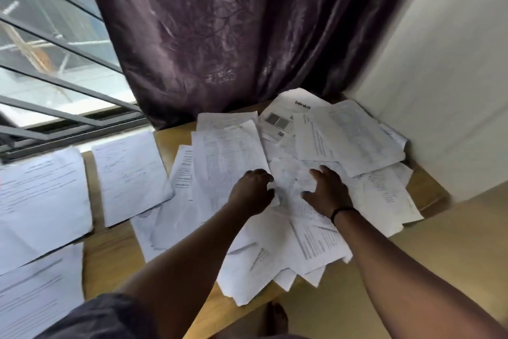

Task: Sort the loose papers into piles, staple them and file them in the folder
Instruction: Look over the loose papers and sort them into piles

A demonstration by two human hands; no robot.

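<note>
On the tabletop (115, 250), a scattered paper heap (316, 151) lies right of separate sheets (129, 176), a curtain (220, 36) behind.

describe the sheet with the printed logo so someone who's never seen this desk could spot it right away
Start at the dark purple curtain behind the wooden table. At its foot, the far end of the messy paper heap holds the logo sheet. Unlike its text-filled neighbours, it has a bold black logo word above two grey squares.
</note>
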